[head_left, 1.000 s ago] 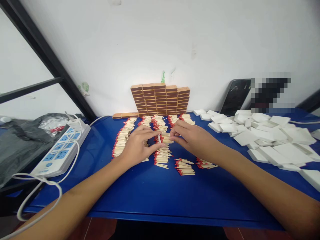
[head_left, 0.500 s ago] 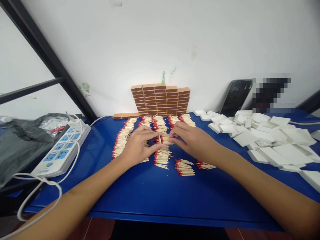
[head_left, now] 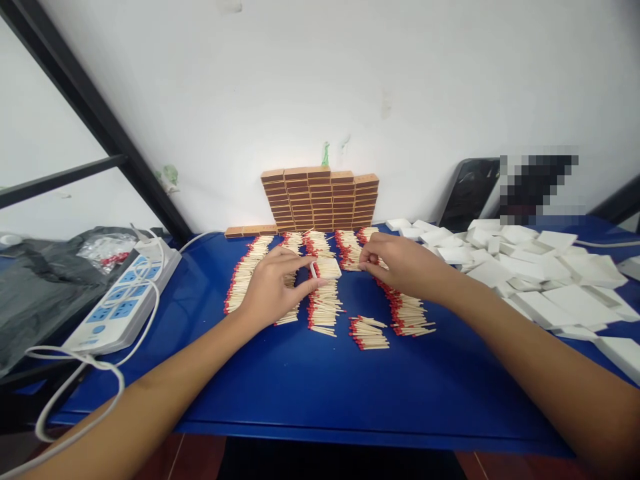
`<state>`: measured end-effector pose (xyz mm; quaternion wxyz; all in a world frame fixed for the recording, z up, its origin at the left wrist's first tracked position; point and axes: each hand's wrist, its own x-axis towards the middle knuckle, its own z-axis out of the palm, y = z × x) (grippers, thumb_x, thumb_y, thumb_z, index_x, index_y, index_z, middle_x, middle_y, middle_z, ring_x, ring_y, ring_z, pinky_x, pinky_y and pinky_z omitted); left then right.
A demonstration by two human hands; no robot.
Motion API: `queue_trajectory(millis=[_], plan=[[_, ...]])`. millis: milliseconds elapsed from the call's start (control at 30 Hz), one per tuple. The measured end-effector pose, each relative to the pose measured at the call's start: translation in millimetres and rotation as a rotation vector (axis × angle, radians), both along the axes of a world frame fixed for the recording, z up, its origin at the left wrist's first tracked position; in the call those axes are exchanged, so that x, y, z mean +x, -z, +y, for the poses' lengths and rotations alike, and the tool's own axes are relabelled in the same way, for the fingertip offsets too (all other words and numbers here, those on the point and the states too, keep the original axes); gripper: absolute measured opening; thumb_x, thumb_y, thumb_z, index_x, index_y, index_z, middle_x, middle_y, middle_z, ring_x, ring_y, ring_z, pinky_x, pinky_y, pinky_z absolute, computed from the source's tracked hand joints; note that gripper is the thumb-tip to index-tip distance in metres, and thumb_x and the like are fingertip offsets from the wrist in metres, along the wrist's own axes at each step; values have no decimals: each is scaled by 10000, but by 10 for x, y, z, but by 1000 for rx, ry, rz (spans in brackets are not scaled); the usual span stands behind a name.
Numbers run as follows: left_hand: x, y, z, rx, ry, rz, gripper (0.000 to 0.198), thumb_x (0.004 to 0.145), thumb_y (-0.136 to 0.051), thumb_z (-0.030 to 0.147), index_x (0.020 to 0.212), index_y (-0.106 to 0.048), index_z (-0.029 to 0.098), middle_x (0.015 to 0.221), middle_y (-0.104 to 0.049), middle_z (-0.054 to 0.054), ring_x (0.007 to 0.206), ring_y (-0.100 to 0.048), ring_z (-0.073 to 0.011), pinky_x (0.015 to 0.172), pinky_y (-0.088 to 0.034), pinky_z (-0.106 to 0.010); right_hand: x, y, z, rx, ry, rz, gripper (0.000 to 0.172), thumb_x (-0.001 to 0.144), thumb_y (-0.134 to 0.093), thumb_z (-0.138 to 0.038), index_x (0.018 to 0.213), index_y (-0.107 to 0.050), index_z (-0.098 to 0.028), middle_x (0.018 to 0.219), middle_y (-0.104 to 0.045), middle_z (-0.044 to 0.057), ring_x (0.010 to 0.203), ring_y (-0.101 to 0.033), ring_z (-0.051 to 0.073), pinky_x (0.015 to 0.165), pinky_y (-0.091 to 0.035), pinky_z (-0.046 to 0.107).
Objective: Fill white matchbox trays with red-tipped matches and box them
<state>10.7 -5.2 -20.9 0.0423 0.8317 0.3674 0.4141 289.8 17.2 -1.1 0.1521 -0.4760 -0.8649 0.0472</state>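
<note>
- Left hand [head_left: 273, 283]: a white matchbox tray [head_left: 313, 270] is pinched at its left end between the thumb below and the fingers above; palm turned inward.
- Right hand [head_left: 400, 263]: fingers curled, with the fingertips brought close to the thumb beside the ends of the matches [head_left: 349, 252] in the fourth row; whether a match is gripped cannot be told.
- Tray position: held between the two hands, over the middle row of matches [head_left: 325, 312]; red-headed matches are seen within it, heads toward the left hand. Its right end is left unsupported by the right hand.
- Further rows of matches are laid out on the blue tabletop [head_left: 300, 400]: one at far left [head_left: 245, 277], one partly hidden by the left hand, one at right [head_left: 407, 312] partly covered by the right hand.
- A small separate pile of matches [head_left: 369, 333] is set nearer the front edge.
- Brown matchboxes [head_left: 320, 200] are stacked in five columns at the wall; a low line of boxes [head_left: 250, 231] is placed to their left.
- White trays [head_left: 550, 267] are heaped loosely at right.
- At left, a power strip [head_left: 125, 297] is crossed by white cable; a black plastic bag [head_left: 45, 287] is placed beyond it.
</note>
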Motion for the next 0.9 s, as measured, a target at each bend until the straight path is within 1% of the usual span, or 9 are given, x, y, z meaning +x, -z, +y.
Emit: queue_trajectory(millis=[100, 167, 367, 567, 733, 900], plan=[[-5, -4, 5, 9, 1, 3, 402, 839, -833, 491, 1142, -804, 228, 974, -800, -81, 911, -678, -232, 852, -578, -405, 50, 62, 79, -86, -2, -64, 130, 943, -591, -155, 872, -691, -198, 940, -702, 74, 862, -641, 217, 744, -441, 321], [-4, -5, 4, 16, 5, 7, 400, 844, -829, 491, 1143, -802, 227, 991, -803, -81, 917, -676, -232, 860, -574, -411, 43, 86, 86, -104, 3, -68, 134, 934, -589, -141, 861, -685, -198, 930, -710, 75, 859, -645, 216, 725, -439, 311], [-8, 1, 7, 50, 11, 13, 388, 859, -815, 488, 1132, -798, 212, 989, -803, -81, 920, -678, -233, 848, -574, -406, -20, 83, 23, -73, 28, -95, 126, 973, -573, -199, 879, -656, -193, 995, -700, 99, 849, -641, 224, 722, -447, 322], [-9, 6, 10, 57, 19, 17, 400, 857, -817, 495, 1119, -800, 193, 974, -800, -81, 903, -673, -223, 831, -577, -392, -42, 63, -1, -94, 27, -140, 184, 1010, -522, -220, 886, -653, -184, 1003, -694, 105, 875, -645, 227, 731, -452, 321], [-2, 4, 7, 72, 27, 14, 400, 853, -825, 480, 1110, -800, 174, 966, -798, -82, 904, -672, -220, 832, -581, -383, -123, 34, -61, -72, 55, -95, 174, 1022, -534, -246, 919, -664, -194, 1003, -685, 86, 866, -639, 211, 720, -433, 307], [-8, 20, 18, 61, 16, 22, 381, 852, -831, 466, 1111, -800, 189, 979, -803, -77, 911, -673, -223, 839, -581, -390, -172, 73, -88, -77, 96, -132, 123, 1011, -573, -250, 939, -663, -206, 1027, -682, 66, 834, -638, 198, 704, -405, 307]])
